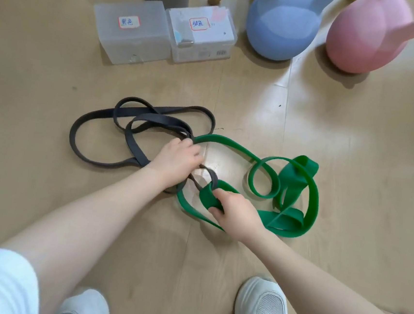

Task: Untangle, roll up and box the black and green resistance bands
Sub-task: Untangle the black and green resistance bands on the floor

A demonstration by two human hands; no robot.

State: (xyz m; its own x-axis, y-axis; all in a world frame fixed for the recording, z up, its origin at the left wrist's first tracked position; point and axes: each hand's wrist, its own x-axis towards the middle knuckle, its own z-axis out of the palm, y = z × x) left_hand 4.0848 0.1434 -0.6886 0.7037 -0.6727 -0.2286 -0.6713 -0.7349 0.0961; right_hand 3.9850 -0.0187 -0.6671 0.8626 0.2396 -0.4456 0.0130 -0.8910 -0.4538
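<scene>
Black band [136, 147] lies on the floor [304, 130] at left, looped into the green band [296, 188] at right. My left hand [177, 161] is closed on black, my right hand [236, 212] pinches a green fold. I should slide the small black loop out slowly, without stretching. The crossing under my left hand is hidden.
</scene>
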